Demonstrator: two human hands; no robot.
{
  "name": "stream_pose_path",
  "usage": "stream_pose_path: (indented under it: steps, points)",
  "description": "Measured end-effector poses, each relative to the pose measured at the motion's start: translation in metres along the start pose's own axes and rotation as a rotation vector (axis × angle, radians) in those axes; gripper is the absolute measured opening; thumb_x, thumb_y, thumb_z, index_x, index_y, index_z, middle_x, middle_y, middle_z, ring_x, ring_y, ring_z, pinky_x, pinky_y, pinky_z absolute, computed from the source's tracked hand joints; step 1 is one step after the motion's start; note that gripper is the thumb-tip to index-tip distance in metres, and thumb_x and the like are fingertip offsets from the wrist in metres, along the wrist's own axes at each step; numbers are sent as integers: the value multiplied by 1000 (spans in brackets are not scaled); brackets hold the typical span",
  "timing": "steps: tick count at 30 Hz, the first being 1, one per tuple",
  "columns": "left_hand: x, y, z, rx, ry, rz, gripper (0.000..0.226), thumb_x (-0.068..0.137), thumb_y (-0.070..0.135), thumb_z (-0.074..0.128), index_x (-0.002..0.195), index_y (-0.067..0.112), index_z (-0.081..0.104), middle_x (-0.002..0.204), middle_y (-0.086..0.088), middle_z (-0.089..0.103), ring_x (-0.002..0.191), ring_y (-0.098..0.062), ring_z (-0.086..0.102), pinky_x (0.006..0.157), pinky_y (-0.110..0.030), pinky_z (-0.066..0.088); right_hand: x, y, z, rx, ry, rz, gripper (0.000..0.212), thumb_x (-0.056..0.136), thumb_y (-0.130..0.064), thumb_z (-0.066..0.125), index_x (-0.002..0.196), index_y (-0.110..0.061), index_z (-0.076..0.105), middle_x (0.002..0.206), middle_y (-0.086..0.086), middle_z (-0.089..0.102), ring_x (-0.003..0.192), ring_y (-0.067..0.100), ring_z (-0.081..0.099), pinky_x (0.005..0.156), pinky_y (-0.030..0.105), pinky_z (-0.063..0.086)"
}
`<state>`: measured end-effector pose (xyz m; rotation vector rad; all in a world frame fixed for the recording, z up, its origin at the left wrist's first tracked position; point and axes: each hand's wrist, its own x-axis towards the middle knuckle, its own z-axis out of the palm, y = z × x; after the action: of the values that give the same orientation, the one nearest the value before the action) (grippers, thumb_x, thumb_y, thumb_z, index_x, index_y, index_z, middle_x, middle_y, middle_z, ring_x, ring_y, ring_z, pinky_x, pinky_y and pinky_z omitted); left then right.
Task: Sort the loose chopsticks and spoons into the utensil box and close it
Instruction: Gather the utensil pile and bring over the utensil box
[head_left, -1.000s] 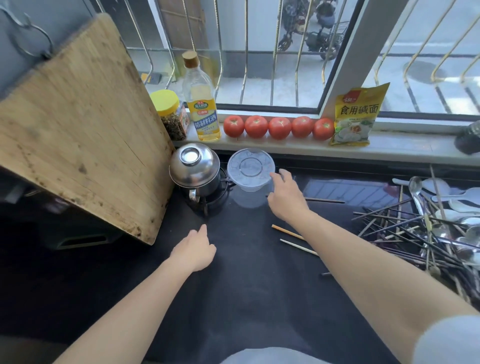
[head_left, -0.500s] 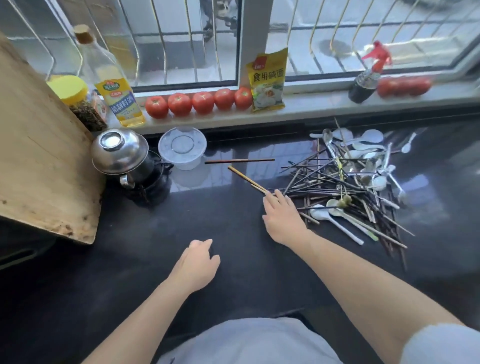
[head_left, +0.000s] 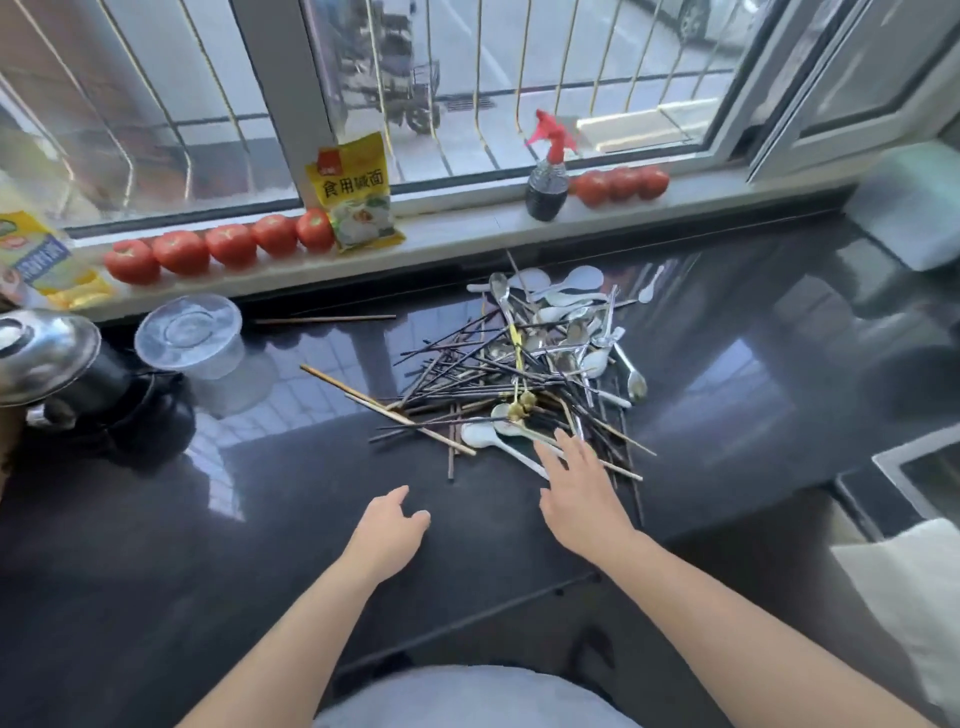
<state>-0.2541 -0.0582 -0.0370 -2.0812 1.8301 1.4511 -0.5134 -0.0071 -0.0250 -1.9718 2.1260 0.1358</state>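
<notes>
A tangled pile of dark and wooden chopsticks (head_left: 467, 374) lies on the black counter (head_left: 260, 519), mixed with white and metal spoons (head_left: 571, 322). One white spoon (head_left: 480, 435) lies at the pile's near edge. My right hand (head_left: 579, 493) hovers with fingers spread over the pile's near side, its fingertips above the chopstick ends; it holds nothing. My left hand (head_left: 389, 530) floats over the bare counter left of the pile, fingers loosely curled and empty. No utensil box can be made out; a pale green box-like thing (head_left: 914, 208) sits blurred at the far right.
A clear round plastic tub (head_left: 189, 338) and a steel-lidded pot (head_left: 47, 358) on a black stand sit at the left. Tomatoes (head_left: 218, 249), a yellow packet (head_left: 356, 192), a spray bottle (head_left: 546, 176) and an oil bottle (head_left: 36, 254) line the window sill. A lone chopstick (head_left: 324, 318) lies near the sill.
My view has swung right, bringing the pile to the centre. My right hand moved from the tub to the pile's left edge, then to its near side. My left hand followed right.
</notes>
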Motion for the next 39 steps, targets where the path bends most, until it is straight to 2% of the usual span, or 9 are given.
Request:
stream_pose_path:
  steps: [3,7,12,17,22,25,29,33,39]
  points:
    - [-9,8,41,101,117,-47,65,102,31,51,160,10,29,167,-7,26,153,-25,25,122,-37,25,4,42,-11,-86,-51,-112,54,108,-25,34,156,-3,27,168,12,2,154,35,-4,124,41,-2]
    - [-30,11,69,206,130,-91,69,105,31,47,162,8,16,171,-7,8,158,-21,5,126,-35,14,10,85,8,-84,-160,-147,63,105,-33,34,161,-16,11,168,14,-10,154,36,-10,126,47,1]
    - [-26,18,46,-217,274,-195,69,101,30,56,161,13,26,165,-7,31,147,-24,38,115,-33,30,25,103,18,-113,-178,-195,71,104,-39,34,162,-21,-4,167,16,-13,153,39,-14,125,50,2]
    - [31,41,-6,-735,314,-225,69,100,35,58,161,21,28,165,4,29,149,-23,34,120,-46,32,30,101,18,-135,-206,-169,71,104,-38,37,162,-23,0,168,12,-8,153,40,-8,125,50,6]
    - [99,82,-25,-1071,213,-143,45,100,29,58,144,17,53,153,3,45,134,-17,42,110,-44,38,29,94,13,-140,-244,-86,69,105,-37,35,162,-22,0,168,12,-10,153,38,-7,126,49,6]
    - [115,106,-22,-980,114,-93,37,102,23,54,139,18,54,143,2,51,122,-16,46,103,-40,39,37,87,3,-105,-276,-37,68,104,-33,38,162,-21,4,168,12,-4,154,36,-4,125,47,9]
    - [130,109,-40,-677,-20,-46,64,102,26,56,160,28,27,138,3,53,123,-24,56,100,-44,49,61,65,-16,14,-145,0,61,99,-25,48,156,-17,28,161,16,20,149,36,17,120,45,24]
    - [174,86,-103,143,261,12,51,100,24,43,151,15,39,139,-16,57,124,-40,57,98,-45,48,86,42,-25,39,-5,-42,57,94,-24,56,149,-15,42,153,18,34,140,34,31,115,45,33]
    - [258,84,-178,595,305,127,47,98,17,48,143,5,43,145,-22,43,134,-43,43,105,-52,42,93,21,-12,-55,22,-117,68,79,-27,73,143,-10,53,149,24,43,135,39,37,113,46,38]
